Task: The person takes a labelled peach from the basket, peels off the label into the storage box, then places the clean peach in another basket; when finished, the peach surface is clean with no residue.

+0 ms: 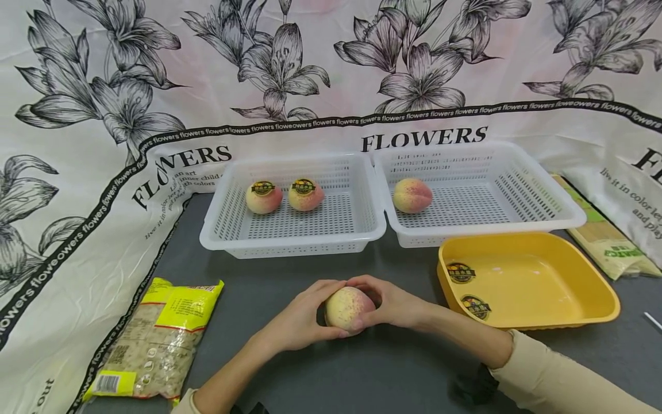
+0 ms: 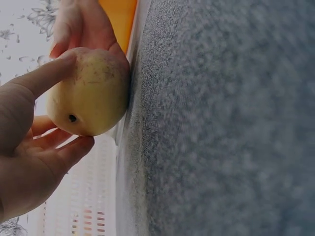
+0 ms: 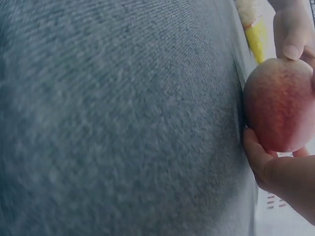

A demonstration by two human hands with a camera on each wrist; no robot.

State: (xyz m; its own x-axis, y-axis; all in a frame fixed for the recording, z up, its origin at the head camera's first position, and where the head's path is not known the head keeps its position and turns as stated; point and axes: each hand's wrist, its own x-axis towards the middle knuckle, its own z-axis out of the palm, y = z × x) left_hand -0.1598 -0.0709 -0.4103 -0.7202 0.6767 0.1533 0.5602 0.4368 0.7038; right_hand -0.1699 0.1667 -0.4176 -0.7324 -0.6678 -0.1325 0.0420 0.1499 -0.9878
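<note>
Flower-printed cloth (image 1: 295,69) backs a grey surface (image 1: 310,379). Near the middle of the surface, a peach (image 1: 347,309) sits between both hands; whether it touches the surface cannot be told. Left hand (image 1: 305,316) and right hand (image 1: 395,305) pinch it from opposite sides, thumbs and fingers curved around it.

Left wrist view shows a small dark spot (image 2: 73,118) on the peach's pale side, not visible from the head view. Right wrist view shows a deep red flank, mostly covered in the other two.

A packet (image 1: 610,230) at right is partly hidden behind the right basket (image 1: 481,229); a white stick (image 1: 653,321) is cut off by the frame edge. A dark object (image 1: 477,384) beside the right sleeve is hard to make out.

Left basket (image 1: 295,244) contains two labelled peaches (image 1: 306,195); right basket, one peach. Yellow tray (image 1: 548,282) bears two dark labels (image 1: 460,272) at its left end.
</note>
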